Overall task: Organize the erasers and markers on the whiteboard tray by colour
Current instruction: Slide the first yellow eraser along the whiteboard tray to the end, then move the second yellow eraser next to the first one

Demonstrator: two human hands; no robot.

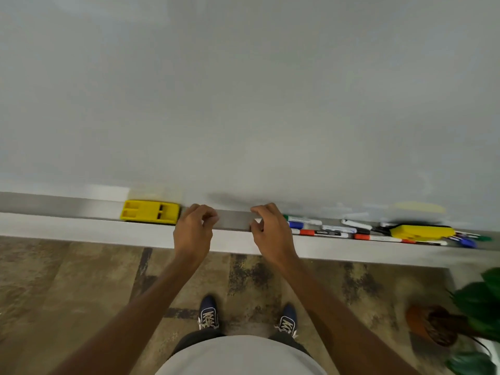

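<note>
Hands first: your left hand [192, 231] and right hand [270, 230] both hover over a bare stretch of the whiteboard tray [81, 209], fingers loosely curled, neither gripping anything. They sit near each other, with tray surface showing between them.

Just left of your left hand, one yellow eraser [150, 212] lies flat in the tray, open ribbed side up, clear of everything else.

Right of your right hand the markers are bunched: a green-capped marker [303, 219] nearest the board, a blue-capped marker [296, 225] just in front of it, a red-and-black marker [320, 233] along the front lip. Further right, more white-barrelled markers [357, 224] overlap at angles; cap colours there are partly blurred. A second yellow eraser [420, 231] lies on top of that pile, tilted, with red, blue and green marker ends poking out around it.

Floor-level: your dark blue shoes [209, 312] on patterned carpet, and a potted plant [460, 315] at far right.
</note>
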